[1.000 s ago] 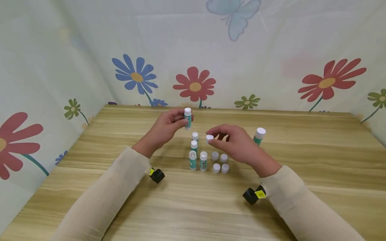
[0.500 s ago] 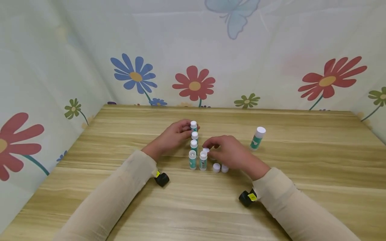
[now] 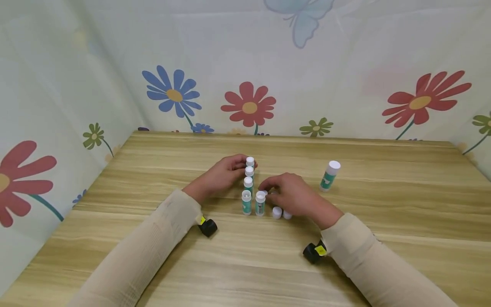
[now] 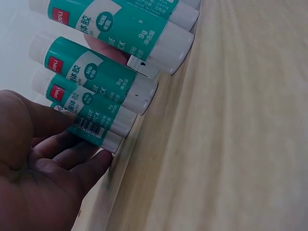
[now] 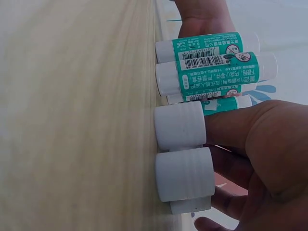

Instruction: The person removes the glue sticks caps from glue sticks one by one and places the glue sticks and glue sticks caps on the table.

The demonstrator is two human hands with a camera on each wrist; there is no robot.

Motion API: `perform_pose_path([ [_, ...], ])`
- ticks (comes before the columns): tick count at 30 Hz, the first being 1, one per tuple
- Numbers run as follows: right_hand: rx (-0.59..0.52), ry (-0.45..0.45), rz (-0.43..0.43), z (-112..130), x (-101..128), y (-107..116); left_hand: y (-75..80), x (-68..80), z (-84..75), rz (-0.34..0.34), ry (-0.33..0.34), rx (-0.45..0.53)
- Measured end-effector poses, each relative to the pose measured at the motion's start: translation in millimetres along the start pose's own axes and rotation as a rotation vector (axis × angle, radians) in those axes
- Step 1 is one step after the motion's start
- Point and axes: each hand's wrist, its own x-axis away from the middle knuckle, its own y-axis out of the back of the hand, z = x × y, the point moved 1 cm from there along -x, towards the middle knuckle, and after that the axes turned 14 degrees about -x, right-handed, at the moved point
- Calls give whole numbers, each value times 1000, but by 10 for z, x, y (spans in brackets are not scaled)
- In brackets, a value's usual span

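Observation:
In the head view my left hand point(image 3: 228, 172) holds a green-and-white glue stick point(image 3: 250, 161) upright at the far end of a row. Its thumb and fingers wrap that stick's barcode side point(image 4: 89, 129) in the left wrist view. Nearer stand more uncapped glue sticks point(image 3: 248, 182), with another uncapped glue stick point(image 3: 260, 204) to the right of the front one. My right hand point(image 3: 289, 194) pinches a white cap point(image 3: 264, 193) low over the table, just behind that stick. White caps point(image 3: 277, 212) stand below this hand; more are partly hidden by it.
A capped glue stick point(image 3: 330, 175) stands apart to the right on the wooden table point(image 3: 230, 264). Behind the table hangs a flowered cloth point(image 3: 345, 55). Each wrist carries a small black camera point(image 3: 208, 227).
My left hand has lowered its glue stick from the air to the far end of the row. My right hand has moved down and nearer with the cap, among the other caps.

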Motion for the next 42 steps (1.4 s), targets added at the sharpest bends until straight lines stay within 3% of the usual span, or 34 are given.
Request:
perform_pose_path([
  [21,2,-56,-23,76,105,99,-56,16,-23,11,5,-8],
  [29,-19,-28,-56,116,120,200,41,58,-69,-30,35,-11],
  [36,-4,-8,-145,166,163,521,184,106,-171,-146,45,-42],
  [42,-9,-57,-229,137,364,933,147,159,-304,-193,45,-29],
])
